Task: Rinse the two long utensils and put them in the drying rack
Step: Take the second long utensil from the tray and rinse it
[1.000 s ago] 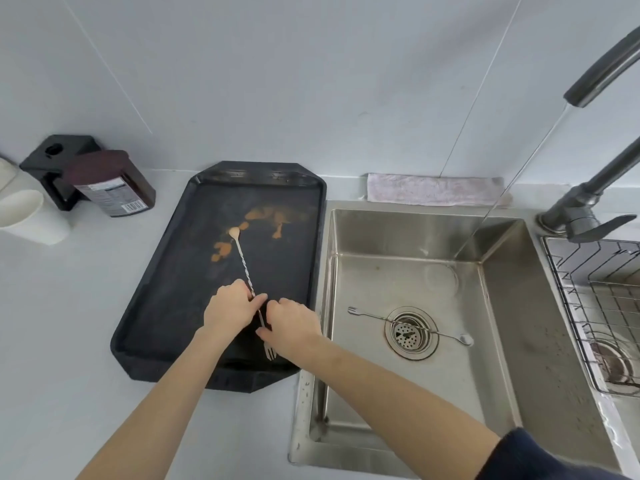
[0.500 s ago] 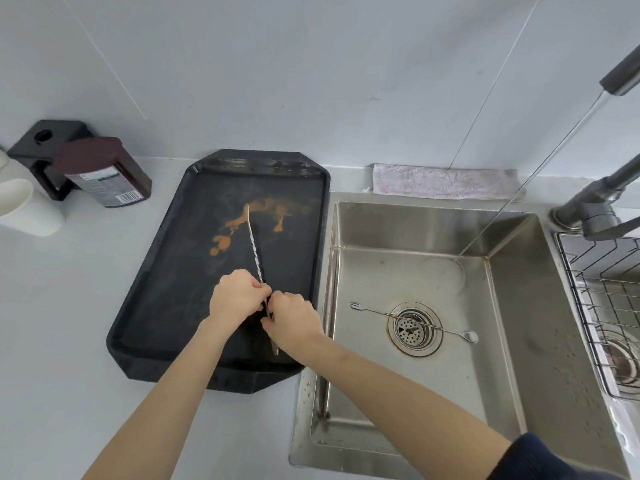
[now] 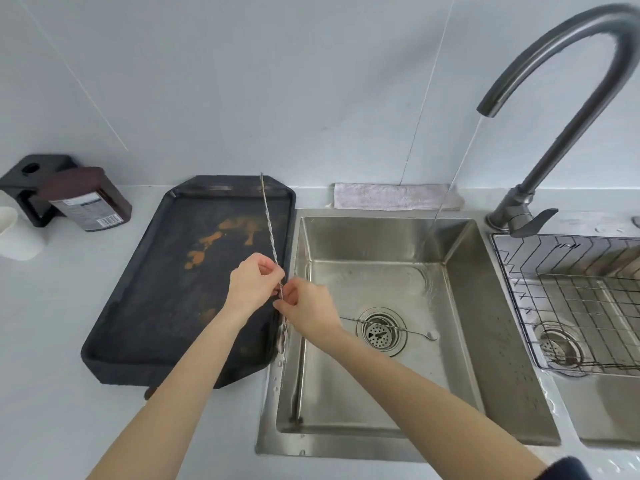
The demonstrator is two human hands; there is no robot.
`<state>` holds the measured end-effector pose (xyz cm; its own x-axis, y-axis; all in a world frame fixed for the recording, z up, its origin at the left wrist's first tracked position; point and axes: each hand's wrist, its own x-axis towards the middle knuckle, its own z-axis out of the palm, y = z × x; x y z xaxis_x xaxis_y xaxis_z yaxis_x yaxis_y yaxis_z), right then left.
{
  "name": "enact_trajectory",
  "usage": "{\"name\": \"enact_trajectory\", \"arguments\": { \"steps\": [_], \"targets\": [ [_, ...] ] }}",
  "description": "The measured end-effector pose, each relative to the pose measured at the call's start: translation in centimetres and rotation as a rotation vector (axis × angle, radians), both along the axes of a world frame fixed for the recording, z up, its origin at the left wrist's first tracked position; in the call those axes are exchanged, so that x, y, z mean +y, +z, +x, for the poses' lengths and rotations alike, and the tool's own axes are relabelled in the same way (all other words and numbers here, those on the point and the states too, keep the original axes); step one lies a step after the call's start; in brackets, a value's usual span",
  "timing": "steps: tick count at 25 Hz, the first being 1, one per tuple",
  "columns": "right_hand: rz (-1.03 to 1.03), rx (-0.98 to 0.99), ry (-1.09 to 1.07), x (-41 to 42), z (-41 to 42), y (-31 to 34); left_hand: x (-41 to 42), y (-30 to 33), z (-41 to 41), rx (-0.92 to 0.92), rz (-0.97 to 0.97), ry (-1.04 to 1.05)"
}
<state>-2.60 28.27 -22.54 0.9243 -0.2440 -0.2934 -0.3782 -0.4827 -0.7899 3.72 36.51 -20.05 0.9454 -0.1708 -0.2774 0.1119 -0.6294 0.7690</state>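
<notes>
A long twisted metal utensil (image 3: pixel 269 223) stands tilted above the right edge of the black tray (image 3: pixel 138 306), its far end pointing up and away. My left hand (image 3: pixel 251 284) and my right hand (image 3: pixel 306 308) both pinch it near its lower end, close together. A second long utensil (image 3: pixel 412 332) lies flat on the bottom of the steel sink (image 3: pixel 485 341), across the drain. The wire drying rack (image 3: pixel 575 299) sits in the basin to the right.
Water runs in a thin stream from the dark faucet (image 3: pixel 568 109) into the sink's back right. Orange stains mark the tray. A brown jar (image 3: pixel 88 199), a black holder and a white cup stand at the left. A folded cloth (image 3: pixel 391 197) lies behind the sink.
The utensil has been lifted off the tray and swung upright toward the sink edge; both hands moved right with it. The head view has shifted up, showing the faucet.
</notes>
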Motion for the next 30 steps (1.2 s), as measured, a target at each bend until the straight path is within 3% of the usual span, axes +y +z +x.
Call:
{"name": "enact_trajectory", "arguments": {
  "steps": [9, 17, 19, 25, 27, 30],
  "targets": [
    [-0.099, 0.049, -0.112, -8.0, -6.2, 0.4, -8.4, -0.7, -4.3, 0.034, -0.102, -0.206],
    [-0.118, 0.004, -0.165, -17.3, -7.8, 1.2, -15.0, -1.5, -5.7, 0.168, -0.286, -0.226],
    [-0.008, -0.024, -0.230, -19.6, -6.8, 2.0, -16.2, -1.6, -6.1, 0.196, -0.289, -0.246],
    [0.638, -0.073, -0.446, -23.8, -2.5, 4.0, -18.6, -2.0, -6.9, 0.245, -0.354, -0.238],
    [0.728, -0.091, -0.464, -24.8, -1.4, 4.3, -19.0, -2.2, -6.8, 0.246, -0.357, -0.230],
    [0.708, -0.075, -0.468, -25.7, -0.1, 4.1, -19.5, -2.6, -6.5, 0.266, -0.358, -0.232]
  ]
}}
